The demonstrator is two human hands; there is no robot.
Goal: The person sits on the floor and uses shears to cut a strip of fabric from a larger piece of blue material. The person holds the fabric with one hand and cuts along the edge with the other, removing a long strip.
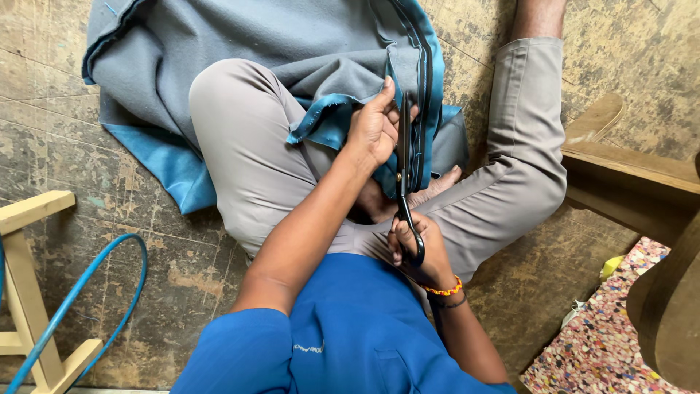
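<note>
Right hand point(419, 252) grips black scissors point(405, 171) by the handles; left hand point(375, 128) pinches the grey-blue cloth point(292, 44) beside the blades, over the lap

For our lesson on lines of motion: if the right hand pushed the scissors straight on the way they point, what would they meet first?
The right hand aims the black scissors up the frame; they would likely meet the blue-edged grey fabric held by the left hand.

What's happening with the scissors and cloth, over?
Right hand grips black scissors. Left hand holds grey-blue cloth at the blades. Nothing blocking, over.
</note>
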